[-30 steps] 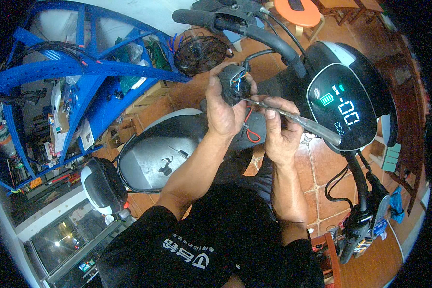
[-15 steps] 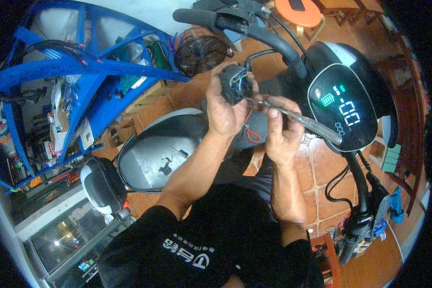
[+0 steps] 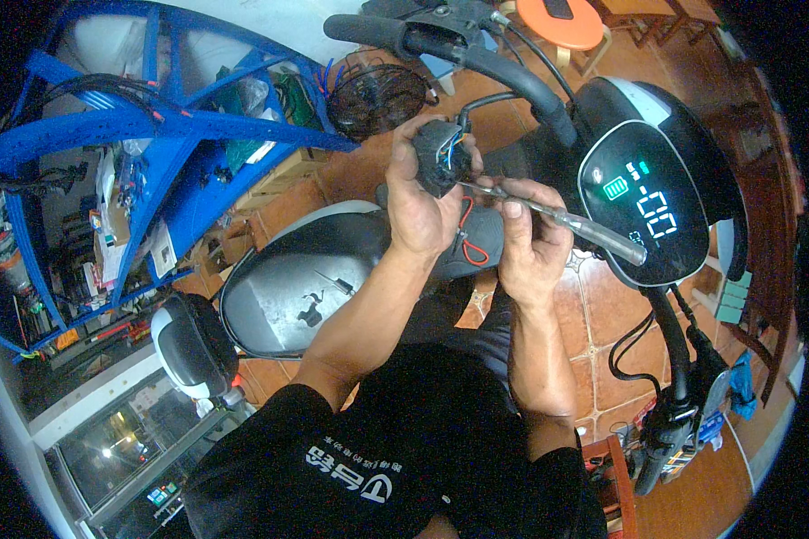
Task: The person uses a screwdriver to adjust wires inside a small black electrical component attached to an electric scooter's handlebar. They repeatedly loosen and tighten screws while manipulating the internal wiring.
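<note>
A black handlebar switch housing [image 3: 439, 154] is cupped in my left hand [image 3: 415, 208], its open side showing thin coloured wires. A black cable runs from it up toward the handlebar [image 3: 503, 70]. My right hand [image 3: 532, 244] pinches a screwdriver [image 3: 602, 237] with a clear handle between thumb and fingers. Its shaft points left, and the tip meets the lower right side of the housing; the exact contact is too small to make out. Beyond the right hand is the scooter's lit dashboard [image 3: 643, 205]. A red wire loop [image 3: 473, 251] hangs below the housing.
The black scooter seat [image 3: 283, 292] is at left, with a small dark bracket-like part [image 3: 311, 310] on it. Blue shelving [image 3: 153, 148] holding parts stands further left. A fan [image 3: 376, 97] and an orange stool [image 3: 562, 25] are at the back. Black cables [image 3: 634, 355] hang at right.
The switch housing has tilted slightly in my left hand. The screwdriver's handle has shifted a little to the right. Both hands keep their grip.
</note>
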{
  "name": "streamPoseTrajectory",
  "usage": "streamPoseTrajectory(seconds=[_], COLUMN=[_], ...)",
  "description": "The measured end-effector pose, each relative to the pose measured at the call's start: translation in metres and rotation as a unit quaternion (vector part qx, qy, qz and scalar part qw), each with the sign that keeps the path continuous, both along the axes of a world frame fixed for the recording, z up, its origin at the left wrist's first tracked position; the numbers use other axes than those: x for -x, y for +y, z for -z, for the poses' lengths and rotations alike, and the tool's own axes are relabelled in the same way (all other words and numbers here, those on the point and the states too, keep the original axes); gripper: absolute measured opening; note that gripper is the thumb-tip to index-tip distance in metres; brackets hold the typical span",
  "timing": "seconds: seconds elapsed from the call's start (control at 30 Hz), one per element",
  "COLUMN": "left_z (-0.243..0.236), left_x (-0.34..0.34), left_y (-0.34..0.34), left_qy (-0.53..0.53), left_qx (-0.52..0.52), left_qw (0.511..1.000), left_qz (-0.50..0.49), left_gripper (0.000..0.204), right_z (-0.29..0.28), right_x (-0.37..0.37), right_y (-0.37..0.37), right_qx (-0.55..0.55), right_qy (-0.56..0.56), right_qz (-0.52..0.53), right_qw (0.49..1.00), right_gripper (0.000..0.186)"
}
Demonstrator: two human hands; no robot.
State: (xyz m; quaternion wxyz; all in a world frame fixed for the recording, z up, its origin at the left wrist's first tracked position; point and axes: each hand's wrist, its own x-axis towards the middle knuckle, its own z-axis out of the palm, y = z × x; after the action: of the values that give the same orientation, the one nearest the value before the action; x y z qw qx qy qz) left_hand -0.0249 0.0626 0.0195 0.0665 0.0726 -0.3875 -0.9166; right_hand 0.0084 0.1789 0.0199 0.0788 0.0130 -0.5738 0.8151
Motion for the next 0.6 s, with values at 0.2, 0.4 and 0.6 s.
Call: streamPoseTrajectory(seconds=[0.2, 0.4, 0.6], left_z=[0.0015, 0.0016, -0.0005], left_x=[-0.0015, -0.0032, -0.0041], left_y=[0.0024, 0.0029, 0.0037], left_qy=[0.009, 0.018, 0.015], left_qx=[0.027, 0.042, 0.107], left_qw=[0.999, 0.999, 0.994], left_qz=[-0.019, -0.012, -0.018], left_gripper=[0.045, 0.047, 0.047], right_z=[0.0058, 0.0030, -0.0037], right_x=[-0.0017, -0.0035, -0.0068], right_y=[0.0016, -0.0018, -0.0007], right_qx=[-0.036, -0.059, -0.192], right_qy=[0.031, 0.108, 0.155], right_qz=[0.000, 0.024, 0.075], right_qw=[0.999, 0.992, 0.966], right_gripper=[0.014, 0.012, 0.014])
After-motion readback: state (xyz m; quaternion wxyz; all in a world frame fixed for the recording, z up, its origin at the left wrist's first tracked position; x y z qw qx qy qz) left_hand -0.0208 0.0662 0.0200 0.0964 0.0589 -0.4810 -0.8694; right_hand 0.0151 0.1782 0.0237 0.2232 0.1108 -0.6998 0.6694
